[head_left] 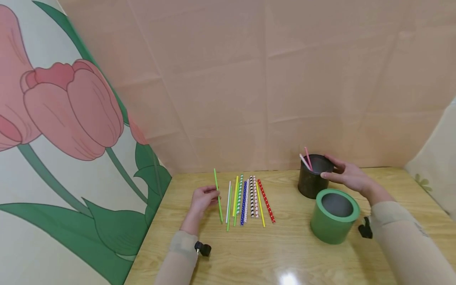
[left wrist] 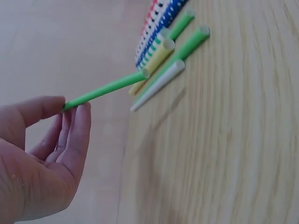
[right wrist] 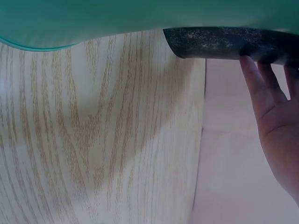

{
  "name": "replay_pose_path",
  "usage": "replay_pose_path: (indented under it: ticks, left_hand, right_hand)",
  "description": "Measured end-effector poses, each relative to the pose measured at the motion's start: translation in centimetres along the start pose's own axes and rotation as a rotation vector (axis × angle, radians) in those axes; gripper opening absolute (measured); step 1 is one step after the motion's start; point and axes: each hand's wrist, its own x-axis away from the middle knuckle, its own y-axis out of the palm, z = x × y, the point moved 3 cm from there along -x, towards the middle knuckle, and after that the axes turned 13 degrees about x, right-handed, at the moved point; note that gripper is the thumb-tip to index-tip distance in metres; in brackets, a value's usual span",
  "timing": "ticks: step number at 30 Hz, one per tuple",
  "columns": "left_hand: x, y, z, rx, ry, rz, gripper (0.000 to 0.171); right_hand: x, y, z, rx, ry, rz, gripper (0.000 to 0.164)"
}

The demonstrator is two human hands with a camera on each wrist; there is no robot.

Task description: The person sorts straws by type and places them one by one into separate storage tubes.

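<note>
Between thumb and fingers, my left hand (head_left: 204, 198) pinches a green straw (left wrist: 107, 88), lifted above the table at the left end of a row of straws. That row holds plain white, green and yellow straws, a green-striped one (head_left: 240, 194), a blue dotted one (head_left: 244, 204) and a red dotted one (head_left: 266, 201). My right hand (head_left: 347, 176) grips the rim of a black cup (head_left: 309, 184), thumb at the front and fingers at the far side. A pink straw (head_left: 308, 158) and a white straw (head_left: 304, 161) lean inside this cup.
A green cup (head_left: 331, 225) with a dark inside stands in front of the black cup, below my right forearm. The wooden table (head_left: 249, 253) meets a pinkish-beige cloth (head_left: 228, 99) at the back. On the left rises a panel with painted tulips (head_left: 71, 111).
</note>
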Motion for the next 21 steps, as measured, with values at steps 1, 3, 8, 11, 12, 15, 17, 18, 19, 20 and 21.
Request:
replay_pose_path:
  ticks: [1,3,8,11,12,15,17,18,19,20,21]
  left_hand:
    - [0.0,0.2,0.1,0.012,0.005,0.001,0.039]
    - [0.1,0.5,0.2,0.041,0.019,0.0,0.039]
    - [0.1,1.6,0.4,0.121,0.058,-0.015,0.039]
    - [0.0,2.3,0.3,0.155,0.072,-0.018,0.038]
    - [0.0,2.5,0.3,0.165,0.077,-0.016,0.037]
    - [0.0,3.1,0.1,0.19,0.096,-0.023,0.036]
    - [0.0,3.5,0.1,0.211,0.107,-0.025,0.033]
    - [0.1,3.7,0.0,0.224,0.108,-0.024,0.032]
    - [0.2,3.9,-0.1,0.231,0.112,-0.024,0.03]
    - [0.2,4.0,-0.2,0.243,0.109,-0.023,0.028]
    - [0.2,4.1,-0.4,0.251,0.11,-0.022,0.029]
  right_hand:
    - [0.0,0.0,0.0,0.004,0.0,0.0,0.094]
    - [-0.1,0.0,-0.1,0.011,0.001,0.0,0.095]
    - [-0.1,-0.1,-0.1,0.017,0.001,-0.002,0.094]
    - [-0.1,-0.1,-0.1,0.018,0.002,0.0,0.093]
    - [-0.1,-0.1,-0.1,0.017,0.003,0.0,0.093]
    - [-0.1,-0.1,0.0,0.014,0.002,0.004,0.093]
    - [-0.1,-0.1,0.1,0.013,0.003,0.005,0.093]
    - [-0.1,-0.1,0.1,0.007,0.003,0.003,0.093]
    - [-0.1,-0.1,0.1,0.008,0.003,0.003,0.093]
    - [-0.1,-0.1,0.1,0.006,0.004,0.002,0.093]
    - [-0.1,0.0,0.1,0.003,0.006,-0.002,0.093]
